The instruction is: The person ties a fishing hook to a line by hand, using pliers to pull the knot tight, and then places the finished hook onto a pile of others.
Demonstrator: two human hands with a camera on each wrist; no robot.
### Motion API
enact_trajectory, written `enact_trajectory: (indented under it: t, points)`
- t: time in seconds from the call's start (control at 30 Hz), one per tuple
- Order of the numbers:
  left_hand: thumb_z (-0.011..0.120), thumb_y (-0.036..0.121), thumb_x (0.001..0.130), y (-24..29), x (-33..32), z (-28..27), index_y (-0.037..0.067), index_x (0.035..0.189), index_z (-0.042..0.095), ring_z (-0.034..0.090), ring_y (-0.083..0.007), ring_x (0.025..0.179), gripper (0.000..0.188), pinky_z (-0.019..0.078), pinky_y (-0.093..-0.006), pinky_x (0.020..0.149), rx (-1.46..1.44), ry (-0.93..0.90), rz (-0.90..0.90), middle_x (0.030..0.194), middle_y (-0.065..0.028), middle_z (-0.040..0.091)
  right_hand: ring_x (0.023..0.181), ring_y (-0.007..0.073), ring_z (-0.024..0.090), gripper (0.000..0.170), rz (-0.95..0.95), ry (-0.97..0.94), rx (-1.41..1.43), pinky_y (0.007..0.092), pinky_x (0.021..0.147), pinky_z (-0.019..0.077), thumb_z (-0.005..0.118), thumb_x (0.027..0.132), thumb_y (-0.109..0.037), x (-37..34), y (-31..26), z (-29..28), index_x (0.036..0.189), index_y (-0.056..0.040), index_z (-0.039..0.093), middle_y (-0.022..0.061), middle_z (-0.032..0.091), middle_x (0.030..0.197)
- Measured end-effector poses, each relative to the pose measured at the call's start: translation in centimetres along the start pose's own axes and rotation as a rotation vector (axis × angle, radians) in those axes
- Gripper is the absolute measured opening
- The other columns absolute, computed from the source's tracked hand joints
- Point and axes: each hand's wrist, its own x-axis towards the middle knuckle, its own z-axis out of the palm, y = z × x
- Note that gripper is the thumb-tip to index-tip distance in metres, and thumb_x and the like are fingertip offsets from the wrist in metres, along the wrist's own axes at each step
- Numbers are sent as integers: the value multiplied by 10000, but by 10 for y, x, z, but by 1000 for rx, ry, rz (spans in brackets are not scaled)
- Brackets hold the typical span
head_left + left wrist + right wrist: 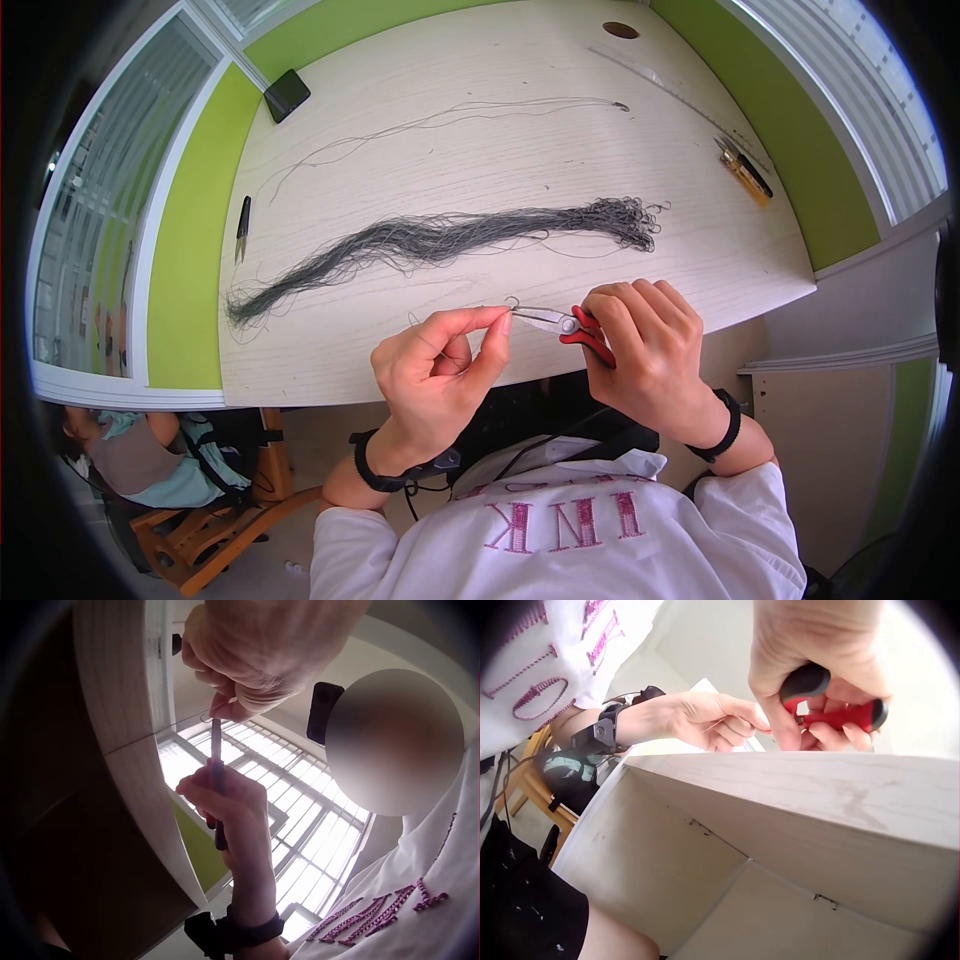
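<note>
— As the head camera looks down, what do the hands hold?
— The left hand (435, 370) pinches a small curved metal hook (513, 301) between thumb and forefinger. The right hand (648, 345) grips silver-nosed pliers with red handles (569, 325), their tips at the hook.
— Where is the hook, exactly?
— Above the near part of a pale wood-grain table (400, 175), on the person's side of a long bundle of thin dark-grey strands (430, 238). A slim black-handled tool (243, 228) lies by the bundle's left end; a clear ruler (680, 105) lies at the far right.
— And the left wrist view?
— The plier tips meet the hook at the left fingertips, and a single dark thread (135, 742) runs away sideways. The right fingers are curled round the handles.
— The right wrist view?
— Black-ended red handles sit in the right fist. Its fingers hide the tips, so I cannot tell how the jaws stand there.
</note>
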Motion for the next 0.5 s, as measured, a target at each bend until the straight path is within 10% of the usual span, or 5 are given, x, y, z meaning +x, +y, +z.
enact_trajectory:
  t: [0.5]
  points:
    - [750, 4, 774, 0, -1, 1, 9, 854, 701, 257, 0, 423, 94, 176, -200, 409, -22, 19, -48, 471, 75, 330, 617, 232, 547, 355, 46, -24, 18, 335, 554, 412, 708, 521, 24, -2, -2, 1, 835, -48, 559, 59, 595, 766]
